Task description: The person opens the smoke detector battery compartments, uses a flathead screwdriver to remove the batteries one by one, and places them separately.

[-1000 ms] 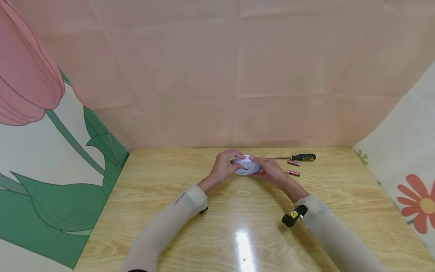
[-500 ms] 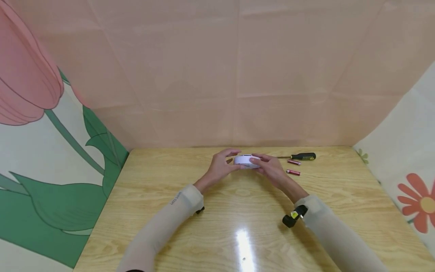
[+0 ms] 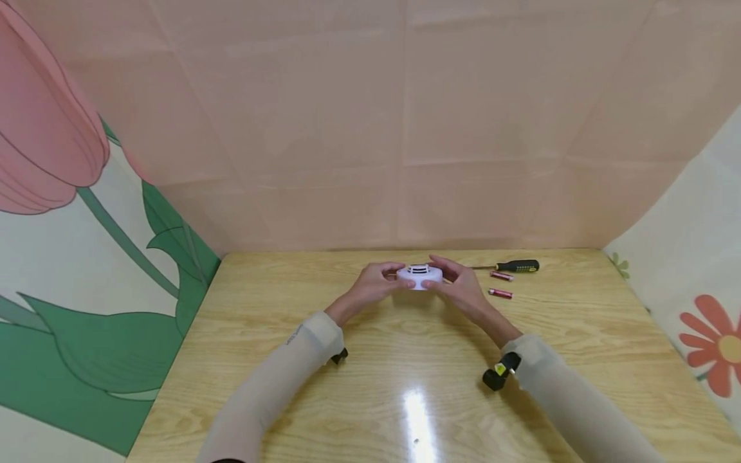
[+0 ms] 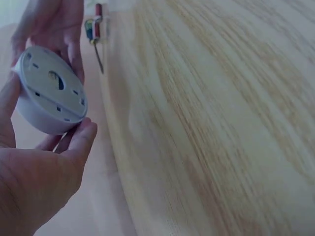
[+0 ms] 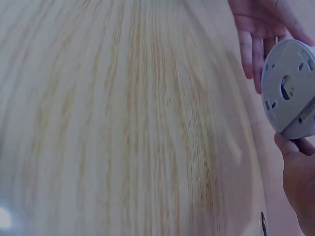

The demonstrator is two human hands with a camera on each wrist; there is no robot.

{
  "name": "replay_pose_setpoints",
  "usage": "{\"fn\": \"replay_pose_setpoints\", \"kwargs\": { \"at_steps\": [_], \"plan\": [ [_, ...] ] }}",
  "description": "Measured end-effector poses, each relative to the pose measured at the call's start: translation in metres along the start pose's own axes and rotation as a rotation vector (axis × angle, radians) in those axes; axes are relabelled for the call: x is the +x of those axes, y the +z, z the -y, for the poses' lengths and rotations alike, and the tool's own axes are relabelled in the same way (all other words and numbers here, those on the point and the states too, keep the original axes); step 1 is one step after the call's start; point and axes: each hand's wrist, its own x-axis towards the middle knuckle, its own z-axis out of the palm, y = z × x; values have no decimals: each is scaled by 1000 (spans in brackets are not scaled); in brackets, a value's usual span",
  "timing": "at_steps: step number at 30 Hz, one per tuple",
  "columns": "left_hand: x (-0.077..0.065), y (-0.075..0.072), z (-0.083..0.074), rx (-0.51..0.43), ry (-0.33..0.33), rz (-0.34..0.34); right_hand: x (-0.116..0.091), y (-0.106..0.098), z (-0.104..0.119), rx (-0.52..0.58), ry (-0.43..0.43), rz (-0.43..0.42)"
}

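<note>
A round white smoke detector (image 3: 420, 275) is held between both hands near the far edge of the table, its slotted dome facing up in the head view. My left hand (image 3: 375, 283) grips its left side, thumb on the near rim. On the other side my right hand (image 3: 461, 290) holds it, thumb also at the near rim and fingers behind. Both wrist views show the detector's flat underside (image 4: 44, 91), which has a central hole and small slots. A label strip shows on the smoke detector (image 5: 290, 93) in the right wrist view.
A screwdriver (image 3: 517, 266) with a black and yellow handle lies at the back right, its shaft pointing left behind the right hand. Two red batteries (image 3: 500, 276) lie just in front of it. The wooden table (image 3: 289, 283) ends at a cloth-covered wall (image 3: 324, 212).
The smoke detector has been turned over from its flat, holed underside to its slotted dome facing the head camera. Both hands have shifted their grip, with the thumbs now at the near rim.
</note>
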Motion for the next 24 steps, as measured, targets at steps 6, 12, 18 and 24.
{"fn": "replay_pose_setpoints", "kwargs": {
  "at_steps": [6,12,18,24],
  "plan": [
    [3,-1,0,0,17,11,0,-3,-1,-13,-33,76],
    [5,-1,1,98,48,26,4,-2,-3,-61,-82,126],
    [8,-2,3,208,93,33,9,2,-8,-123,-126,138],
    [10,-2,6,275,129,34,12,6,-12,-144,-115,152]
  ]
}}
